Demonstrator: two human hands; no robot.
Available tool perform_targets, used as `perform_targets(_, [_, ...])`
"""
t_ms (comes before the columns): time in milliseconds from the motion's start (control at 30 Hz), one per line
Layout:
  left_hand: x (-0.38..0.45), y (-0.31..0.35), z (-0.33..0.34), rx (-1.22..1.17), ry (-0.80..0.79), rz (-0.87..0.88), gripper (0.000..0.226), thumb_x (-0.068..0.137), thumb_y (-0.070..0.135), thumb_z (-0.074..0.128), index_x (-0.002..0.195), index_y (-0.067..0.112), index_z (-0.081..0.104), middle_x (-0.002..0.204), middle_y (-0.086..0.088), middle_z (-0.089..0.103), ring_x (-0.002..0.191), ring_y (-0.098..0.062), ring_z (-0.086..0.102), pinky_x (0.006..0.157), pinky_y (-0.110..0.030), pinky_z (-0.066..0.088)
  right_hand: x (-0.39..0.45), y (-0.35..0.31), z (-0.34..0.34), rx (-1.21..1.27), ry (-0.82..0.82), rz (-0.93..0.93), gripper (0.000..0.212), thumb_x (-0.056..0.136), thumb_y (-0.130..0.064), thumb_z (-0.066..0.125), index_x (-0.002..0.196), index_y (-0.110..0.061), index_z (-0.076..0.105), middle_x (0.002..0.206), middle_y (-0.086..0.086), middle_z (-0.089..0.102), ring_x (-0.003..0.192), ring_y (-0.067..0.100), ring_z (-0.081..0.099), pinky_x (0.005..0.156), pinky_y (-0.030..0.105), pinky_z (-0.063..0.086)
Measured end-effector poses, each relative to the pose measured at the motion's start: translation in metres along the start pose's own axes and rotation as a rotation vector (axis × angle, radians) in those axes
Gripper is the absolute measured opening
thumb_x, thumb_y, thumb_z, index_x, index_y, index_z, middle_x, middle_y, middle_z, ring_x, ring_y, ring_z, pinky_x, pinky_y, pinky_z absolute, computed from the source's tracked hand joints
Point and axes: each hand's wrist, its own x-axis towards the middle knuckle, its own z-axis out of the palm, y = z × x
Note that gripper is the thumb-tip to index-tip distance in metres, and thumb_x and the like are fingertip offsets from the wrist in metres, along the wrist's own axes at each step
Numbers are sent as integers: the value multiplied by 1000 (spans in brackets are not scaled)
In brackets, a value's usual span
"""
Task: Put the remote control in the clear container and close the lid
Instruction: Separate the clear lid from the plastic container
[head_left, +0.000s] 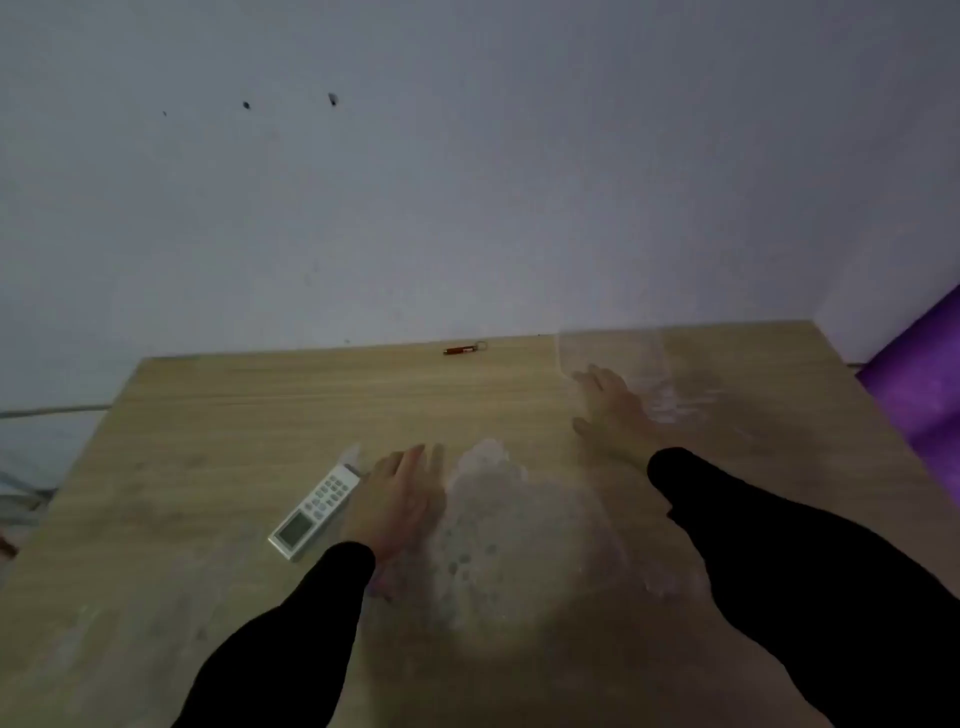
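Note:
The white remote control (311, 512) lies face up on the wooden table (218, 415), left of centre. The clear container (498, 525) sits in the middle of the table, blurred and hard to outline. My left hand (397, 499) rests with straight fingers between the remote and the container's left side, touching the container and holding nothing. Farther back on the right, my right hand (610, 410) grips the clear lid (623, 364), which is lifted off the container and shows as a blurred transparent sheet in front of the fingers.
A small red and silver object (464, 349) with a ring lies at the table's far edge by the grey wall. A purple surface (919, 384) borders the table on the right. A cable (52, 410) runs past the table's left side.

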Motion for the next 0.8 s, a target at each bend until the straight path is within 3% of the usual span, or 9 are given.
perform_targets(100, [0, -5, 20, 20, -30, -13, 61, 82, 42, 39, 137, 16, 39, 138, -10, 50, 124, -30, 48, 100, -44, 44, 17, 11, 2, 17, -81, 44, 65, 83, -12, 56, 141, -10, 25, 151, 16, 26, 139, 31, 20, 107, 49, 32])
perform_targets(167, [-4, -9, 32, 66, -60, -36, 55, 83, 42, 41, 133, 19, 43, 139, -9, 48, 127, -28, 44, 102, -44, 43, 28, 20, 6, -27, -102, 20, 57, 84, -8, 53, 136, -6, 31, 142, 20, 36, 131, 34, 30, 99, 47, 38])
perform_targets(300, [-4, -17, 41, 106, -73, -16, 65, 77, 49, 28, 130, 18, 46, 140, -11, 46, 130, -28, 41, 105, -45, 41, 32, 32, 14, -52, -2, -46, 39, 83, 4, 47, 122, -4, 45, 123, 21, 48, 114, 36, 43, 83, 42, 42])
perform_targets(400, [-2, -14, 40, 60, -83, -58, 62, 79, 49, 32, 130, 18, 48, 141, -12, 46, 130, -29, 41, 105, -45, 40, 24, 31, 23, -86, 33, -59, 23, 85, 3, 46, 105, -3, 54, 109, 20, 53, 103, 34, 50, 69, 32, 33])
perform_targets(467, [-2, -7, 36, -21, -87, -92, 61, 80, 51, 37, 129, 16, 51, 141, -13, 47, 130, -30, 42, 106, -43, 38, 13, 22, 29, -84, 41, -96, 13, 83, 4, 50, 90, -1, 59, 97, 21, 55, 95, 34, 53, 66, 30, 29])
perform_targets(600, [-5, 12, 20, -312, -12, -157, 75, 75, 67, 34, 125, 16, 56, 133, -10, 54, 122, -27, 50, 104, -37, 40, -22, -26, 47, -21, 61, -280, 17, 67, 9, 60, 77, -5, 62, 80, 19, 58, 77, 33, 59, 60, 29, 34])
perform_targets(733, [-4, 26, 11, -633, 4, -388, 61, 82, 56, 57, 127, 15, 52, 111, -13, 68, 98, -27, 65, 91, -39, 52, -64, -77, 61, -89, 51, -455, 10, 76, -13, 59, 84, -19, 57, 85, 5, 56, 82, 25, 56, 59, 39, 49])
perform_targets(800, [-7, 22, 11, -683, 21, -446, 48, 82, 39, 62, 119, 11, 53, 96, -20, 72, 84, -32, 69, 80, -43, 58, -83, -94, 66, -59, 37, -508, 13, 79, -12, 57, 90, -20, 58, 89, 3, 56, 86, 22, 54, 65, 43, 49])
